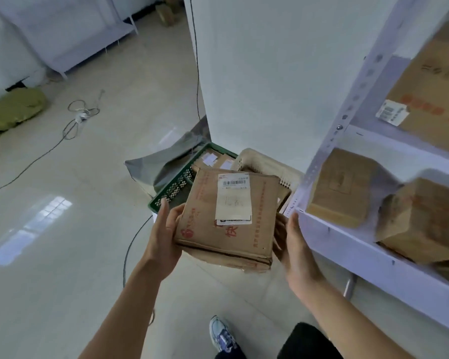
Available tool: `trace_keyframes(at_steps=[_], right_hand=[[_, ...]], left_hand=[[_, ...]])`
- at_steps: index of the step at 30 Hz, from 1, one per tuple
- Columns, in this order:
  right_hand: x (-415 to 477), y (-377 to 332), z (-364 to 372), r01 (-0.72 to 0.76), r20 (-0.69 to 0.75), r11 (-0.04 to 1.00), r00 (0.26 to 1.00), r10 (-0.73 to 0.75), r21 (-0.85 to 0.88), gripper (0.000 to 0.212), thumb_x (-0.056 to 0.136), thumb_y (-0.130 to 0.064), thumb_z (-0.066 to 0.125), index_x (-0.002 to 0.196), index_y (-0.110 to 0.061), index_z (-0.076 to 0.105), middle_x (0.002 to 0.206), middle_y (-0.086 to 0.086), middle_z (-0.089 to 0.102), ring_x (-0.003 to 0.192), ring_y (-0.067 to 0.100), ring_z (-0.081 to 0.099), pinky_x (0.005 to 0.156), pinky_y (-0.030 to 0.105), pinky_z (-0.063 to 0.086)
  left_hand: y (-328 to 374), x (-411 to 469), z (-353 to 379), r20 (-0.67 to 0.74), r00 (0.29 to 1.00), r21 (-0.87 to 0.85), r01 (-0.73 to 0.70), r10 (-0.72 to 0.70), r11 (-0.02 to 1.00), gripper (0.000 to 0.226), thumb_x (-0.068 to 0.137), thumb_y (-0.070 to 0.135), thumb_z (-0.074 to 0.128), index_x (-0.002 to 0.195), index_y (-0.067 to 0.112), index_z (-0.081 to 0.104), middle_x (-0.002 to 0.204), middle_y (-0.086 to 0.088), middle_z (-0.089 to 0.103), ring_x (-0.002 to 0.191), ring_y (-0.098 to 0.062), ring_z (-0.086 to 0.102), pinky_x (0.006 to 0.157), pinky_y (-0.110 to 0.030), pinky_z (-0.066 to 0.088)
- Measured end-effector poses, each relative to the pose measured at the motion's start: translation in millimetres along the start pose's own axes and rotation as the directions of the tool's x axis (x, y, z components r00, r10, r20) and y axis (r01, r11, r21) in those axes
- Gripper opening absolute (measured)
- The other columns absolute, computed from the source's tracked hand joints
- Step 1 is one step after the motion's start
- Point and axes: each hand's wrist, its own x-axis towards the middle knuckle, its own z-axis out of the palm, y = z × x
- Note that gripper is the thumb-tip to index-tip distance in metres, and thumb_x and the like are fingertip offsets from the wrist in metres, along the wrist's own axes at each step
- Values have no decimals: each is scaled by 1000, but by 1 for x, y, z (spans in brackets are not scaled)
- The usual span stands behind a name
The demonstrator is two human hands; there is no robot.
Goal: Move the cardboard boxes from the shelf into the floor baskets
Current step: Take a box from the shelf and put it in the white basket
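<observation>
A: Floor (pixel 101 242)?
B: Pale glossy tiles. Window reflection (pixel 36 218), lower left.
A: Walls, furniture?
B: White pillar (pixel 257 73) at centre. White frame rack (pixel 70 35) far left. Coiled cable (pixel 81 116) and green bundle (pixel 13 110) near it.

The glossy pale tiled floor (pixel 88 229) carries a dark green plastic lattice basket (pixel 174 189). Just beside it on the right is a cream plastic lattice basket (pixel 270 163), and a crumpled grey plastic bag (pixel 161 161) lies against its left side. At far left lie an olive-green cloth bundle (pixel 13 110) and a coiled pale cable (pixel 82 114). On the right, the white metal shelf (pixel 347 244) holds a squat brown cardboard box (pixel 340 190) and a dented brown cardboard box (pixel 420 221) on its lower board. A large red-printed cardboard box (pixel 436 94) sits on the board above.
</observation>
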Motion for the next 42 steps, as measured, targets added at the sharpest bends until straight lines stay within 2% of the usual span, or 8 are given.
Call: trace_keyframes(at_steps=[4,10,17,23,28,35,37,42], right_hand=[[40,22,20,-72,-119,994,989,82,83,67,96,-74,30,134,-34,69,132,-2,75,131,21,66,113,47,46],[117,56,18,-188,-192,966,956,221,177,74,94,-75,33,141,-27,65,133,3,74,127,22,66,99,37,47],[218,123,-15,-306,-255,915,892,372,263,62,101,-71,31,147,-41,58,138,-11,71,136,12,61,121,44,40],[314,191,-35,-388,-323,870,818,477,304,59,94,-79,35,130,-46,69,130,-10,76,119,8,69,95,36,52],[390,260,-48,-370,-354,857,795,492,359,65,79,-90,41,122,-49,69,140,-8,68,140,22,55,122,57,38],[501,380,-66,-305,-443,823,726,527,479,44,102,-76,36,111,-46,67,124,-15,65,117,10,60,93,41,49],[527,401,-69,-291,-458,818,713,531,497,43,102,-75,37,116,-47,67,132,-13,62,128,14,55,105,46,45],[573,437,-77,-280,-469,815,703,534,508,50,99,-76,43,128,-44,68,122,-13,68,117,13,61,88,40,49]], left_hand=[[12,56,-25,49,994,95,88,-93,992,95,84,97,47,142,24,61,138,-12,75,120,-34,76,93,-49,54],[0,145,-36,24,976,219,205,-216,954,92,85,93,42,137,21,65,134,-5,77,123,-32,74,103,-52,56],[-39,260,-26,-98,916,348,399,-390,848,81,95,88,32,140,26,60,151,2,59,139,-24,56,99,-45,52],[-97,353,-21,-199,875,394,484,-442,781,65,103,78,35,143,30,53,127,2,64,112,-23,66,104,-54,50],[-164,436,-38,-192,863,442,501,-467,744,49,106,75,36,102,33,61,104,3,65,96,-18,61,96,-51,45],[-269,554,-66,-143,888,500,446,-437,742,54,107,72,41,141,34,59,139,6,66,131,-22,60,109,-48,46],[-291,576,-72,-126,898,527,421,-422,738,74,105,75,43,167,34,38,172,4,41,161,-26,34,130,-57,29],[-321,606,-80,-96,924,693,329,-370,642,106,81,86,39,174,43,10,183,8,1,169,-27,4,134,-64,10]])
